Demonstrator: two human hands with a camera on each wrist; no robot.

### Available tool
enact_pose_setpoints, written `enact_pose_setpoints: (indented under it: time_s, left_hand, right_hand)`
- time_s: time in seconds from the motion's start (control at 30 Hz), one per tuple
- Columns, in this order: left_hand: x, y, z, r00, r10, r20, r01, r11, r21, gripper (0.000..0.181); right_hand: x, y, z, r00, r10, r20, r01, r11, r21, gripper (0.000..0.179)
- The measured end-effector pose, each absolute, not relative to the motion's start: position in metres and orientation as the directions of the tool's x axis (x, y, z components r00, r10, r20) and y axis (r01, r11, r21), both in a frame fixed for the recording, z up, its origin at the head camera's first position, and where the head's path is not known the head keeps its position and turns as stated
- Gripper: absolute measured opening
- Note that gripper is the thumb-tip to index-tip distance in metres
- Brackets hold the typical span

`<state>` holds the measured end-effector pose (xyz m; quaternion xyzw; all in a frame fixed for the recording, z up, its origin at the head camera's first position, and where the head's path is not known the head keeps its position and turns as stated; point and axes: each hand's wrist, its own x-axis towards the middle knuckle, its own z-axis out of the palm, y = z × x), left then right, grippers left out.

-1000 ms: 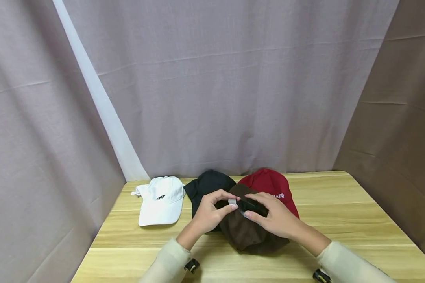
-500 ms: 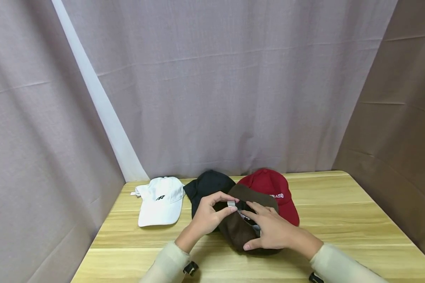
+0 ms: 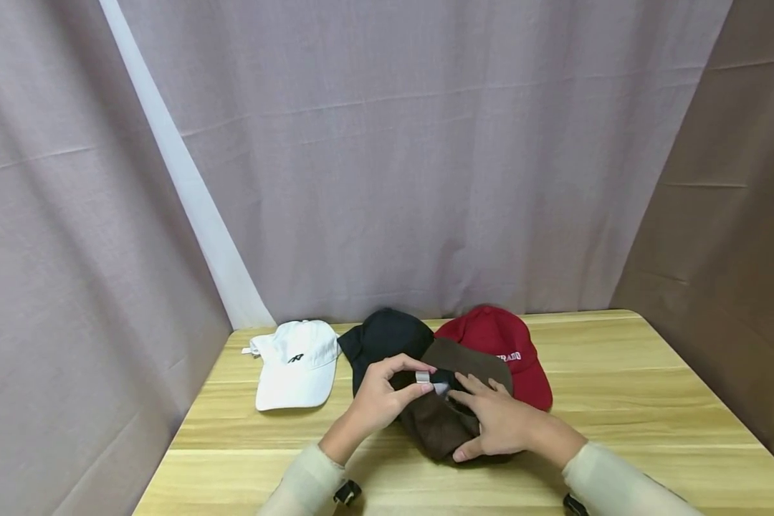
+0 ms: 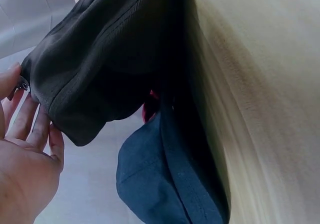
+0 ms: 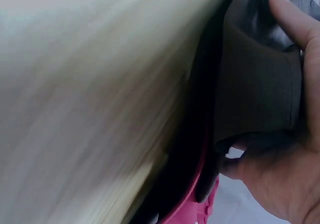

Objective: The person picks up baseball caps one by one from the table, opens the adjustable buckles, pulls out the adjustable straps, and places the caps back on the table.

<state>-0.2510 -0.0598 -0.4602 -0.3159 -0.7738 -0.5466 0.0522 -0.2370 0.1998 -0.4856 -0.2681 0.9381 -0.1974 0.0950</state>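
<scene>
A dark brown cap (image 3: 433, 426) lies at the middle of the table with its hollow side showing and its brim (image 3: 464, 356) pointing away. My left hand (image 3: 377, 399) pinches the small silver clasp (image 3: 422, 377) of its back strap between thumb and fingertips. In the left wrist view the clasp (image 4: 23, 85) sits at the cap's edge between those fingers. Across the cap's opening spreads my right hand (image 3: 502, 424), thumb on the near part, fingers at the far part. The right wrist view has the cap's brown cloth (image 5: 257, 89) between its thumb and fingers.
A black cap (image 3: 390, 338) and a red cap (image 3: 488, 331) with white letters lie behind the brown one, partly covered by it. To the left sits a white cap (image 3: 299, 369). Curtains (image 3: 387, 179) hang behind the wooden table (image 3: 619, 401).
My right thumb has moved from the strap area down to the near part of the brown cap, uncovering its brim. The left hand keeps its pinch on the clasp.
</scene>
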Motion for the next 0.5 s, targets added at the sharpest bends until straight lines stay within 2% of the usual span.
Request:
enact_pose_setpoints:
  time_s: [0.13,0.33,0.5]
  left_hand:
    - [-0.250,-0.059,-0.461,-0.796,0.421,0.435,0.549,0.198,0.812,0.021]
    - [-0.250,-0.059,-0.465,-0.804,0.387,0.451,0.548,0.187,0.816,0.019]
    - [-0.252,-0.060,-0.468,-0.810,0.357,0.465,0.551,0.195,0.812,0.018]
  right_hand:
    - [-0.240,0.203,-0.485,-0.837,-0.539,-0.092,-0.443,0.767,-0.465,0.108]
    - [-0.245,0.209,-0.482,-0.831,-0.551,-0.074,-0.460,0.756,-0.465,0.108]
    - [-0.252,0.217,-0.476,-0.826,-0.560,-0.065,-0.456,0.731,-0.507,0.089]
